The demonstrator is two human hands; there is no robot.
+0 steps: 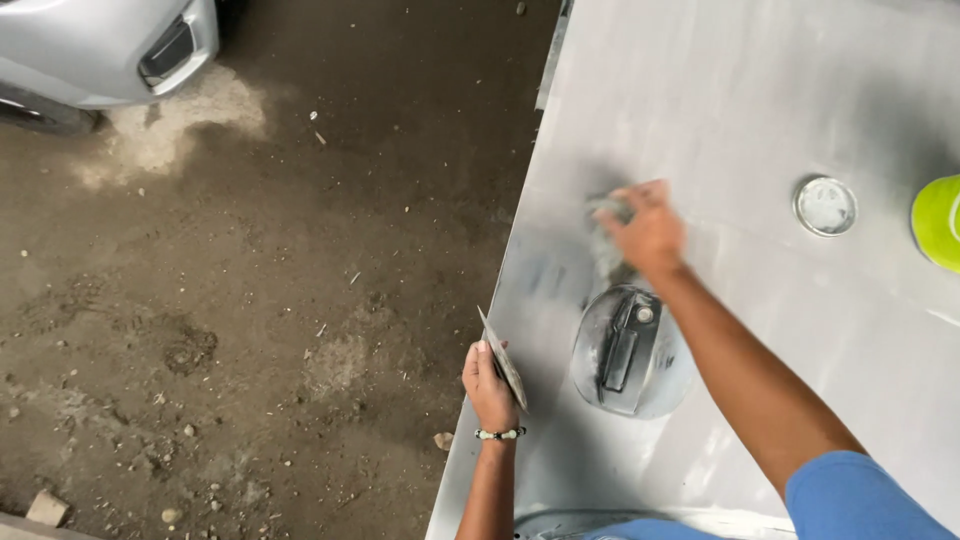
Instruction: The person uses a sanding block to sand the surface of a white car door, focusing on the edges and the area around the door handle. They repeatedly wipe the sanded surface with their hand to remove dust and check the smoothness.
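My right hand (pixel 648 230) presses a grey piece of abrasive paper or rag (pixel 607 235) against a large grey primed car body panel (pixel 760 110); the hand is motion-blurred. Just below it the panel carries a recessed door handle (pixel 626 350). My left hand (pixel 490 385), with a bead bracelet at the wrist, grips a thin flat metal spreader blade (pixel 503 358) at the panel's left edge. A blue sleeve covers my right upper arm.
A round tin lid (pixel 825 205) and a yellow-green container (pixel 938 222) rest on the panel at right. Left of the panel is a dirty concrete floor (pixel 270 300) with dust patches and pebbles. A silver car's bumper (pixel 110 50) sits at top left.
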